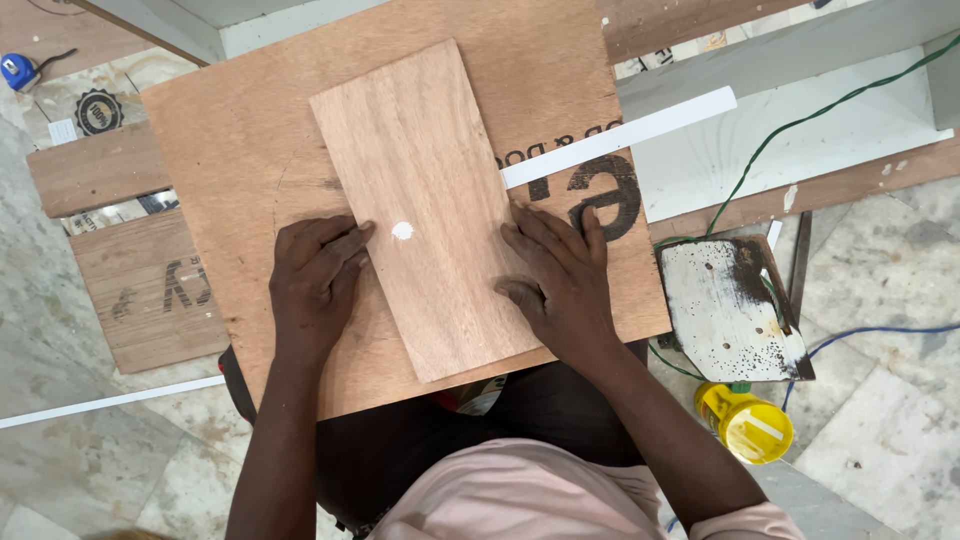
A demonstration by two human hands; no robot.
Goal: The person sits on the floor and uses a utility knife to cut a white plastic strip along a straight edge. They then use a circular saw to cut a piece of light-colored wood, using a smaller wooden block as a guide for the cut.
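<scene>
Lying lengthwise away, wood panel (425,200), left hand (315,285), right hand (560,275) flanking

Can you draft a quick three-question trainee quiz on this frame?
1. True or false: the left hand and right hand press on opposite long edges of the small wood panel.
2. What colour is the blob on that panel?
3. The yellow container lies: A) on the large plywood sheet, B) on the floor at the person's right.

Key: 1 true; 2 white; 3 B.
</scene>
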